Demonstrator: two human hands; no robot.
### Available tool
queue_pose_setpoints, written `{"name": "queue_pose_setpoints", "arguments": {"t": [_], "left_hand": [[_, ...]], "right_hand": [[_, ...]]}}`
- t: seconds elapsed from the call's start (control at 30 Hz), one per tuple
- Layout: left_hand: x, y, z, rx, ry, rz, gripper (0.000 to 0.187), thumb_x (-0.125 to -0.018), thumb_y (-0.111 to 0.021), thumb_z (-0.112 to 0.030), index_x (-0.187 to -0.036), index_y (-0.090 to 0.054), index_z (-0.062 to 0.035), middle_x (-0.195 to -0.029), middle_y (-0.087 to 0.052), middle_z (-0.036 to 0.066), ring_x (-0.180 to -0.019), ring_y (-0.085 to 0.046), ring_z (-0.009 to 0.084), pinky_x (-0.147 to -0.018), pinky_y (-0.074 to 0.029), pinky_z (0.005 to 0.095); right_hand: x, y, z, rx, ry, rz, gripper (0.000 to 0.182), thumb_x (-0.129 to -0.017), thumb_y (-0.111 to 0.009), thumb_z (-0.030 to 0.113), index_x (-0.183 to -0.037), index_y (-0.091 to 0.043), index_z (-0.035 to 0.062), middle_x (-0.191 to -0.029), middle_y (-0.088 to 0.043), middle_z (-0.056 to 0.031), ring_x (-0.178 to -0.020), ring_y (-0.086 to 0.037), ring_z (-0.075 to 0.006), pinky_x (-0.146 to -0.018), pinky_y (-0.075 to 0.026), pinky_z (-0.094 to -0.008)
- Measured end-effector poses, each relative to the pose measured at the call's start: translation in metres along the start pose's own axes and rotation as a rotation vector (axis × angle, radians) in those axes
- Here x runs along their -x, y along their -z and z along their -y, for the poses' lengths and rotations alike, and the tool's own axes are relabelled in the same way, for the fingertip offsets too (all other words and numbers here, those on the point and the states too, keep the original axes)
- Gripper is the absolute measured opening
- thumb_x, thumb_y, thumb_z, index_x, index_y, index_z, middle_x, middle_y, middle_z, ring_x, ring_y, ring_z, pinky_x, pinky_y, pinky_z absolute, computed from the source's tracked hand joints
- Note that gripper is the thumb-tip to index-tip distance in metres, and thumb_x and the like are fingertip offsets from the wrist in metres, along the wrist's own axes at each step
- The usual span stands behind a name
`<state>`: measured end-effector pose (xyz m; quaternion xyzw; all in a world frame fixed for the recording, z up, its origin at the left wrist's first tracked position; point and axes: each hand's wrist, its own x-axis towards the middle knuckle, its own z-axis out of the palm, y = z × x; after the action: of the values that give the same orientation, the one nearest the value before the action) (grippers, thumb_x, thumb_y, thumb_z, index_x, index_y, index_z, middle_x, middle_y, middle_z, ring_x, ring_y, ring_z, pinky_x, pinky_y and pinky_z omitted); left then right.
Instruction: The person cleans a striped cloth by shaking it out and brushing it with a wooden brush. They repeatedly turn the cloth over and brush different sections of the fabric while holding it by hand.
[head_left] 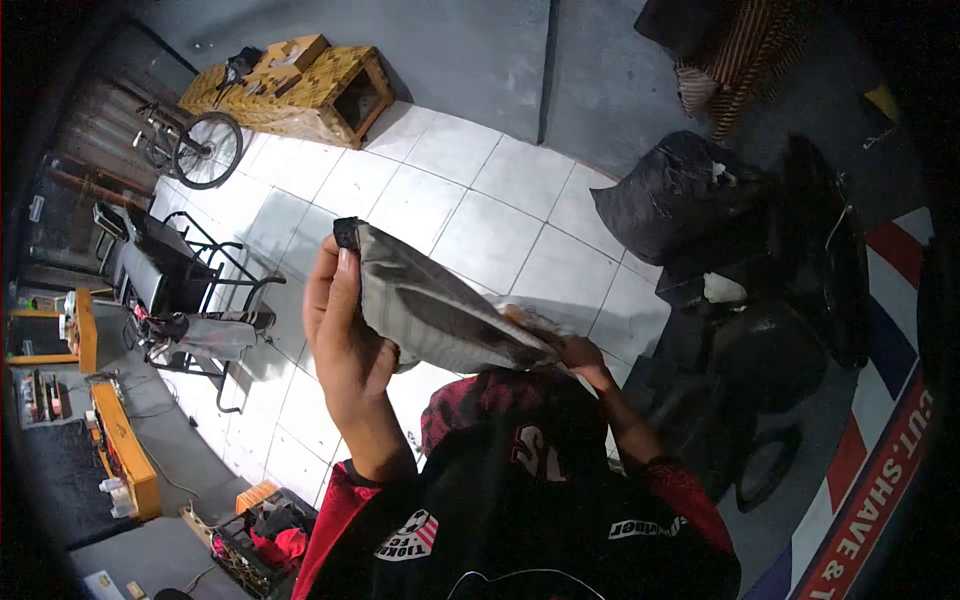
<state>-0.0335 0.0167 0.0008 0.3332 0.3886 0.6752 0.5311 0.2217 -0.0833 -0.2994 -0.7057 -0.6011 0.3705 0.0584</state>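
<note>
A grey, dark-patched folded cloth (430,310), which looks like a barber cape, stretches between my hands in front of my chest. My left hand (345,330) is raised and closed on its upper left corner. There a black tab (346,233), perhaps hook-and-loop tape, sticks up above the fingertips. Lower and to the right, my right hand (582,360) grips the cape's other end, its fingers partly hidden by the cloth. The cape slants down from left to right. Something brownish and blurred (535,318) shows just behind its right end.
A black barber chair (165,265) stands at left, a bicycle (205,150) and patterned bench (300,95) behind it. Orange shelves (125,450) line the left wall, with a filled crate (260,540) below. Black bags (690,190) and a dark chair (740,350) stand at right, beside a striped sign (870,470).
</note>
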Motion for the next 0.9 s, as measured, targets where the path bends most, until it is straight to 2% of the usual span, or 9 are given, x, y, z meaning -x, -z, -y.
{"name": "queue_pose_setpoints", "arguments": {"t": [0.13,0.23,0.3,0.43,0.57,0.63,0.7,0.77,0.9], "left_hand": [[-0.011,0.016,-0.005,0.263,0.188,0.175,0.027,-0.086,-0.051,-0.007,-0.111,-0.046,0.002,-0.097,-0.058,0.012,-0.086,-0.06,0.017,-0.07,-0.051,0.0259],[-0.009,0.011,-0.004,0.089,0.219,0.145,0.033,-0.081,-0.057,-0.001,-0.111,-0.045,0.005,-0.084,-0.056,0.006,-0.073,-0.056,0.0109,-0.059,-0.046,0.0207],[-0.011,0.021,0.004,0.025,0.249,0.256,0.035,-0.081,-0.059,-0.002,-0.112,-0.045,0.0068,-0.086,-0.056,0.005,-0.073,-0.054,0.0087,-0.06,-0.043,0.0192],[-0.014,0.016,0.003,0.019,0.248,0.45,0.044,-0.081,-0.057,0.001,-0.121,-0.04,0.009,-0.113,-0.053,0.013,-0.09,-0.055,0.0122,-0.076,-0.044,0.0213],[-0.028,0.026,-0.008,0.089,0.204,0.409,0.044,-0.083,-0.055,-0.001,-0.123,-0.039,0.0082,-0.109,-0.054,0.012,-0.089,-0.053,0.0111,-0.074,-0.044,0.0218],[-0.039,0.035,-0.012,0.186,0.216,0.326,0.041,-0.084,-0.055,-0.003,-0.121,-0.04,0.0078,-0.104,-0.055,0.01,-0.085,-0.053,0.0101,-0.074,-0.043,0.0222],[-0.05,0.046,-0.019,0.224,0.19,0.339,0.04,-0.084,-0.053,-0.003,-0.12,-0.04,0.0071,-0.103,-0.054,0.01,-0.09,-0.053,0.0119,-0.079,-0.043,0.0235],[-0.062,0.06,-0.014,0.289,0.221,0.385,0.05,-0.082,-0.053,0.0,-0.126,-0.032,0.0083,-0.113,-0.051,0.013,-0.098,-0.052,0.016,-0.085,-0.041,0.0266],[-0.056,0.063,-0.007,0.255,0.174,0.446,0.068,-0.075,-0.055,0.008,-0.133,-0.02,0.0097,-0.128,-0.038,0.017,-0.116,-0.041,0.022,-0.098,-0.031,0.0314]], "right_hand": [[-0.01,-0.001,0.005,-0.116,-0.127,-0.294,0.046,-0.088,-0.044,0.041,-0.082,-0.059,-0.0022,-0.075,-0.06,-0.0218,-0.071,-0.058,-0.0396,-0.065,-0.044,-0.0446],[-0.003,0.047,0.066,-0.69,0.088,-0.274,0.042,-0.089,-0.043,0.044,-0.087,-0.056,0.0036,-0.055,-0.049,-0.0049,-0.047,-0.048,-0.0152,-0.046,-0.038,-0.0294],[0.036,0.1,0.155,-1.261,0.064,-0.097,0.036,-0.089,-0.048,0.038,-0.084,-0.051,0.002,-0.058,-0.044,-0.0023,-0.05,-0.045,-0.0146,-0.05,-0.04,-0.0279],[0.038,0.075,0.195,-0.982,0.402,-0.144,0.028,-0.092,-0.043,0.028,-0.09,-0.052,0.0016,-0.07,-0.051,-0.0018,-0.06,-0.046,-0.0105,-0.056,-0.04,-0.0265],[0.012,0.023,0.181,-1.121,0.231,0.003,0.029,-0.089,-0.044,0.026,-0.098,-0.055,0.0003,-0.083,-0.059,-0.0131,-0.075,-0.056,-0.0248,-0.071,-0.044,-0.0345],[-0.018,-0.025,0.106,-0.172,0.297,-0.108,0.03,-0.087,-0.045,0.027,-0.097,-0.058,0.0022,-0.088,-0.06,-0.0186,-0.081,-0.059,-0.0324,-0.072,-0.045,-0.0377],[-0.005,-0.046,0.058,-0.063,0.159,-0.033,0.029,-0.085,-0.048,0.028,-0.089,-0.061,0.0033,-0.088,-0.06,-0.0188,-0.086,-0.058,-0.0354,-0.071,-0.045,-0.0409],[0.005,-0.049,0.048,-0.057,-0.274,-0.064,0.031,-0.085,-0.048,0.03,-0.083,-0.061,0.0013,-0.081,-0.06,-0.0205,-0.079,-0.059,-0.0359,-0.068,-0.045,-0.0432],[0.019,-0.058,0.04,0.048,-0.169,-0.404,0.038,-0.086,-0.051,0.032,-0.071,-0.053,-0.0035,-0.058,-0.05,-0.0176,-0.051,-0.049,-0.03,-0.051,-0.04,-0.0388]]}}
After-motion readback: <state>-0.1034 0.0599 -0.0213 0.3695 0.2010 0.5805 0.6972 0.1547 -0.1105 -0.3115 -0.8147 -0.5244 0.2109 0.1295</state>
